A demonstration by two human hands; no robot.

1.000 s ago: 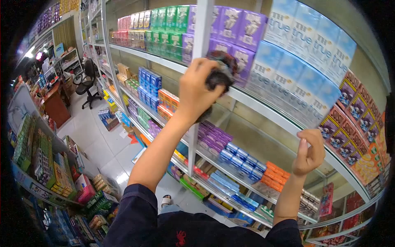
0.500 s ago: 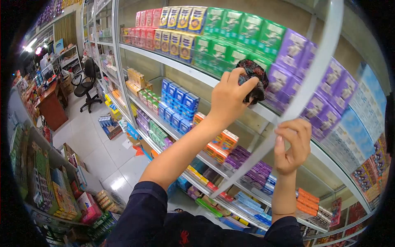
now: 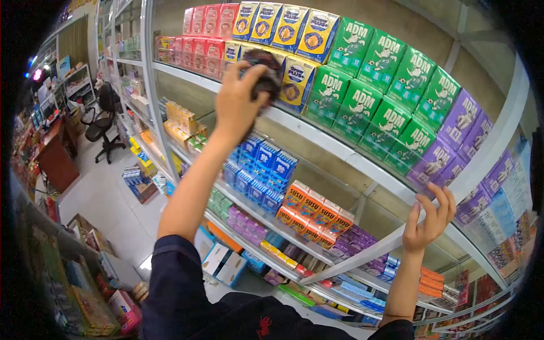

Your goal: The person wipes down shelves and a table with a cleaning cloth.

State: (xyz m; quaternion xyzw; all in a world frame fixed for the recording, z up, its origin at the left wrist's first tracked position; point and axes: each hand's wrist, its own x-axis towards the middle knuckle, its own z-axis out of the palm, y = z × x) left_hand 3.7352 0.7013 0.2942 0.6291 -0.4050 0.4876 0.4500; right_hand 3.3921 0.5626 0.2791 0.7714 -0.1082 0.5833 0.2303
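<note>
A crumpled dark cloth with reddish patterning [image 3: 266,79] is bunched under my left hand [image 3: 241,99], whose fingers are closed over it. It presses at the glass strip along the upper shelf's front, before the yellow-and-blue cartons [image 3: 299,82]. My right hand [image 3: 429,221] has its fingers apart and slightly curled, with the fingertips at the white shelf edge beside the slanting white post [image 3: 487,130]. Green ADM cartons [image 3: 361,105] stand in two tiers between my hands, and purple cartons [image 3: 459,124] sit above the right one.
Pink cartons [image 3: 212,54] fill the upper shelf's left end. Lower shelves hold blue cartons [image 3: 266,161] and orange SUSU cartons [image 3: 314,209]. Stacked goods [image 3: 93,289] line the aisle's left side. A black office chair [image 3: 105,122] and a reddish-brown desk [image 3: 59,156] stand farther back.
My left hand has slid the cloth leftward along the upper shelf's front, from the green cartons to the yellow-and-blue ones. The view has shifted, and my right hand remains by the post.
</note>
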